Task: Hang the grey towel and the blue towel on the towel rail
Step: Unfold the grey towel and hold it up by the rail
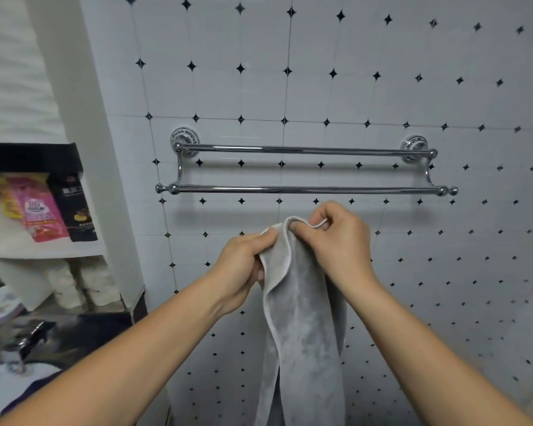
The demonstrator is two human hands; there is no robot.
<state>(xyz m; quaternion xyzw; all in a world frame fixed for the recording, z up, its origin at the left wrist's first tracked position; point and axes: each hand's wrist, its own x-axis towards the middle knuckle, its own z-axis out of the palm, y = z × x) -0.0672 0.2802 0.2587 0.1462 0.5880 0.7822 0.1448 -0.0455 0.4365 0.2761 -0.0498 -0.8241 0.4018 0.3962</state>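
Observation:
A grey towel [305, 321] with a pale edge hangs straight down in front of the tiled wall. Both hands pinch its top edge, close together. My left hand [243, 262] grips the left part of that edge, and my right hand [336, 241] grips the right part a little higher. The chrome double towel rail [305, 189] is fixed to the wall just above my hands, and both its bars are bare. A dark blue cloth [28, 398], perhaps the blue towel, shows partly at the lower left beneath my left forearm.
At the left stand shelves with pink and black packets [46, 207] and paper rolls [80, 284] below. A tap [28, 342] and a white basin edge [0, 392] sit at the lower left. White wall tiles with black diamonds fill the background.

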